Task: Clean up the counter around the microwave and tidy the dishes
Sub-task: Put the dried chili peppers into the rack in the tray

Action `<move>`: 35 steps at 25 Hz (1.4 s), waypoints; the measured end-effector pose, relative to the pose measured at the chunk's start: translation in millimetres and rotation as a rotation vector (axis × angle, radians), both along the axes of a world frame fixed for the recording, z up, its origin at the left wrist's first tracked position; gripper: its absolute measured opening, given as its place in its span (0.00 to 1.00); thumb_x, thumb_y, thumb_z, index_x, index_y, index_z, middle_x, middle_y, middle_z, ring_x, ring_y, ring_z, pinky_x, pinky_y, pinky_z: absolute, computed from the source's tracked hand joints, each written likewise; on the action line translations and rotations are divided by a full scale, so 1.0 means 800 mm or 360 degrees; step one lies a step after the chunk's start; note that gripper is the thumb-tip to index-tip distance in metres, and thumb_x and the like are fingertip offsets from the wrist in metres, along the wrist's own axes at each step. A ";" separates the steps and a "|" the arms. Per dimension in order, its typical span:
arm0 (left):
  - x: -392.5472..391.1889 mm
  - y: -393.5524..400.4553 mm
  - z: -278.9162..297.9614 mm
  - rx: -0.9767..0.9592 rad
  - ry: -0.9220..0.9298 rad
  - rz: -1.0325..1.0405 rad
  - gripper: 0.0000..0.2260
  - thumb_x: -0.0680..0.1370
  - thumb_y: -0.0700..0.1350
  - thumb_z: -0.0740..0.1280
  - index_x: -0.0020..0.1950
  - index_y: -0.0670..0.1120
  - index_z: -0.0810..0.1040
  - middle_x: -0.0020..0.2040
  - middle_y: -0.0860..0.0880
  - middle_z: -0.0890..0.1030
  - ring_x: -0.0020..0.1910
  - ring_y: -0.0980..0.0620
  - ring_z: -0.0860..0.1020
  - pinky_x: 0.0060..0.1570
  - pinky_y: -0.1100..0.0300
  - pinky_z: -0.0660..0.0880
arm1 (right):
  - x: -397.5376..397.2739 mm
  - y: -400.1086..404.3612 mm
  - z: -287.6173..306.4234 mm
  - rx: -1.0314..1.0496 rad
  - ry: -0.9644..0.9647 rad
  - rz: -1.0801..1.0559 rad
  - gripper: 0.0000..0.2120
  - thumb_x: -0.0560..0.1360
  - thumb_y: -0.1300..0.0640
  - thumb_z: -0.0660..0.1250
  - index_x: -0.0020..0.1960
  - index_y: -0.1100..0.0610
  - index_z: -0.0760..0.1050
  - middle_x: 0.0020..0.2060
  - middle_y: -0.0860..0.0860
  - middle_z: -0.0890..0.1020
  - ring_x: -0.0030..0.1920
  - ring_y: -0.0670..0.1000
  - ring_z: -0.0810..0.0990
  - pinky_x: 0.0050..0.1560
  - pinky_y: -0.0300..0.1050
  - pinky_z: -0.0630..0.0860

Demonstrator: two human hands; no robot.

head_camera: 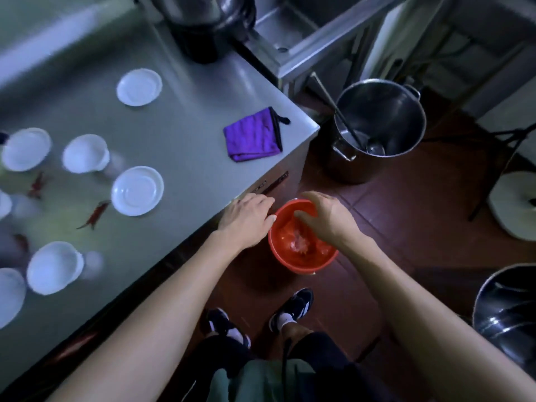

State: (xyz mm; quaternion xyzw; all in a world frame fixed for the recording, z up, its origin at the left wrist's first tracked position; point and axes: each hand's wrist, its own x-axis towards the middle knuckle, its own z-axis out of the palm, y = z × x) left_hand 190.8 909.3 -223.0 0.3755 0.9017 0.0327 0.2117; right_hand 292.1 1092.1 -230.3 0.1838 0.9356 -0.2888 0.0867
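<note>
left hand (pixel 249 219): flat, fingers straight, at grey steel desk (pixel 185 117) edge, likely sweeping scraps | right hand (pixel 324 217): loosely open, empty, over round red plastic bucket (pixel 301 256), catching them

white dishes (pixel 137 190) scattered upright on steel counter (pixel 188 117) (chillies (pixel 94 215) between).

Dishes (pixel 137 190) on counter (pixel 188 158); bucket (pixel 301 236) perhaps on floor, right.

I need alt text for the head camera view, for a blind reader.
Both hands, left hand and right hand, hover over a round red plastic bucket on the floor, beside a steel counter holding white round dishes and a folded purple cloth.
</note>
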 end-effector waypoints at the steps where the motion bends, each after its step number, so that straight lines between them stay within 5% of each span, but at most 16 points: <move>1: -0.003 -0.016 0.010 0.0023 0.0020 0.0060 0.22 0.82 0.55 0.59 0.74 0.50 0.68 0.73 0.51 0.71 0.73 0.48 0.66 0.70 0.46 0.65 | -0.009 -0.011 0.014 -0.0012 0.0048 0.0033 0.25 0.75 0.47 0.71 0.68 0.55 0.75 0.66 0.52 0.79 0.65 0.56 0.77 0.61 0.52 0.75; 16: 0.002 -0.349 0.052 0.0209 0.0120 0.0725 0.20 0.81 0.53 0.60 0.72 0.50 0.70 0.71 0.51 0.73 0.71 0.48 0.68 0.66 0.48 0.68 | -0.086 -0.306 0.082 0.0028 0.0032 0.0550 0.22 0.76 0.45 0.69 0.67 0.52 0.75 0.66 0.48 0.78 0.60 0.53 0.80 0.61 0.51 0.76; 35: 0.085 -0.685 0.062 0.0397 0.0258 0.1482 0.14 0.77 0.48 0.63 0.61 0.47 0.77 0.58 0.47 0.80 0.56 0.42 0.77 0.51 0.47 0.76 | -0.136 -0.647 0.098 0.0173 0.0095 0.1299 0.21 0.78 0.48 0.67 0.70 0.51 0.73 0.69 0.51 0.76 0.68 0.57 0.74 0.64 0.52 0.72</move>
